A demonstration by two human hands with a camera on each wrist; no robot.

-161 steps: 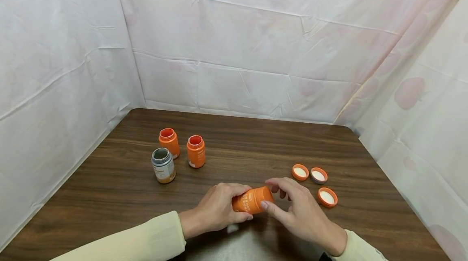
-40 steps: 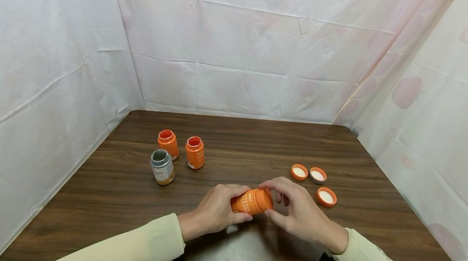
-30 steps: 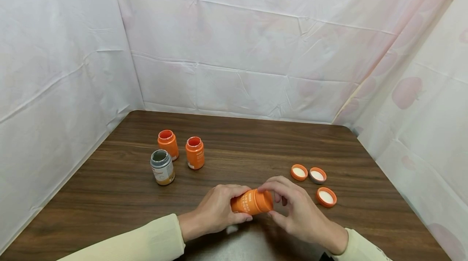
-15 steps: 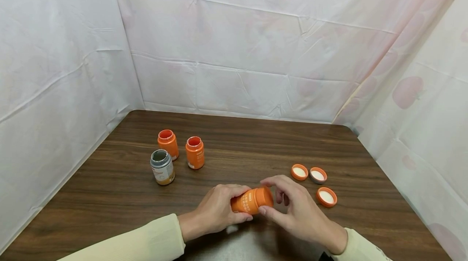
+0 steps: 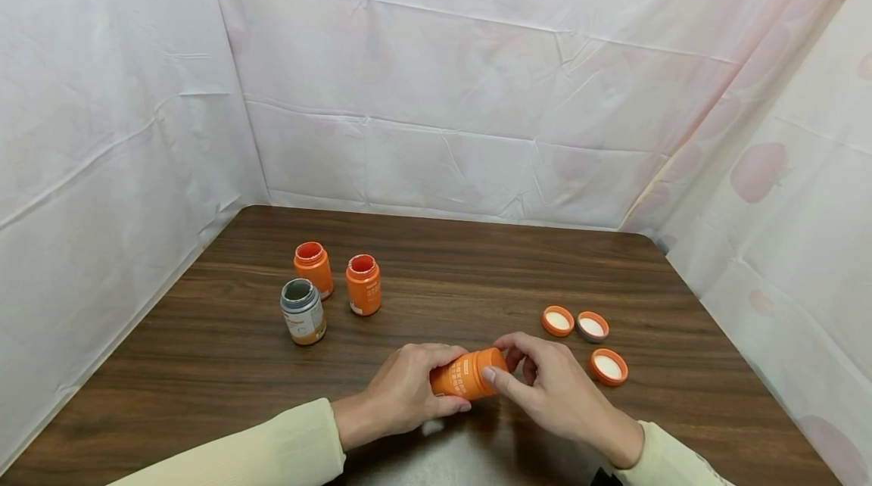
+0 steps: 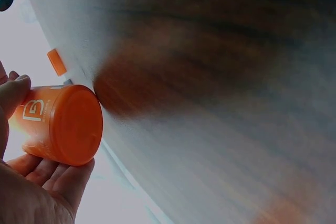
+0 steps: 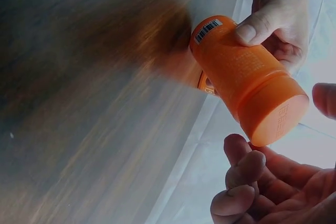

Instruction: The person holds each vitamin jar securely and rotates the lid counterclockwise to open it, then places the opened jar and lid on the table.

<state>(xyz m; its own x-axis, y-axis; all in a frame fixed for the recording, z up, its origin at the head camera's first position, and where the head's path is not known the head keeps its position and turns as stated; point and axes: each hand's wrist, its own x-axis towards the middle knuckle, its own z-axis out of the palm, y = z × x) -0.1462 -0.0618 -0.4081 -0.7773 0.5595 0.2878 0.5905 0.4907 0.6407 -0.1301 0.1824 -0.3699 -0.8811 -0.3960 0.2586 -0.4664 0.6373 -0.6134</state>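
Observation:
An orange bottle (image 5: 455,377) lies tilted on its side just above the front of the table, its orange screw lid (image 7: 275,111) on and pointing right. My left hand (image 5: 407,389) grips the bottle's body, thumb on the near side and fingers round the far side. Around the lid end, my right hand (image 5: 555,394) has its thumb and fingers loosely bent. In the right wrist view that thumb (image 7: 325,100) stands apart from the lid, while a finger is at or very near the lid's edge. The left wrist view shows the bottle's base (image 6: 79,124).
Two uncapped orange bottles, one at the back (image 5: 314,272) and one beside it (image 5: 364,288), stand upright at left with an uncapped grey bottle (image 5: 303,316). Three upturned lids with white liners, including the nearest orange lid (image 5: 608,366), lie right on the wooden table (image 5: 463,274).
My left hand keeps the bottle in place. My right thumb and fingers have shifted back and forth around the lid; the thumb now sits higher and the fingers farther behind the lid.

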